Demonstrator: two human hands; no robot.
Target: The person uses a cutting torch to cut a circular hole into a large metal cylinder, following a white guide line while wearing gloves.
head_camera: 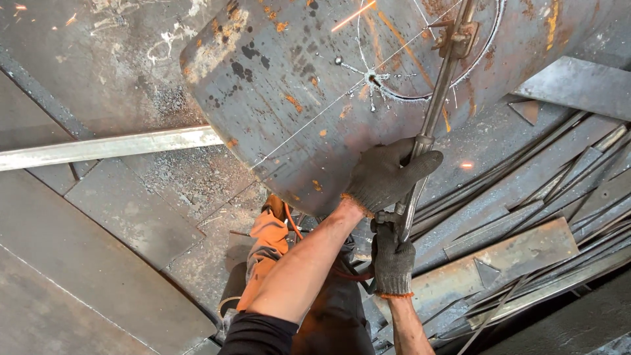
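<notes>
A rusted, curved steel cylinder [296, 85] fills the upper frame, a chalked circle on its wall. Along it runs a long metal cutting torch [430, 112], both gloved hands' fingers closed around it: left hand [384, 177] above, right hand [393, 260] below.

Both hands: left hand [384, 176], right hand [393, 258] in dark grey knit gloves, orange-trimmed cuffs below fingers; black sleeve, orange trousers.
</notes>
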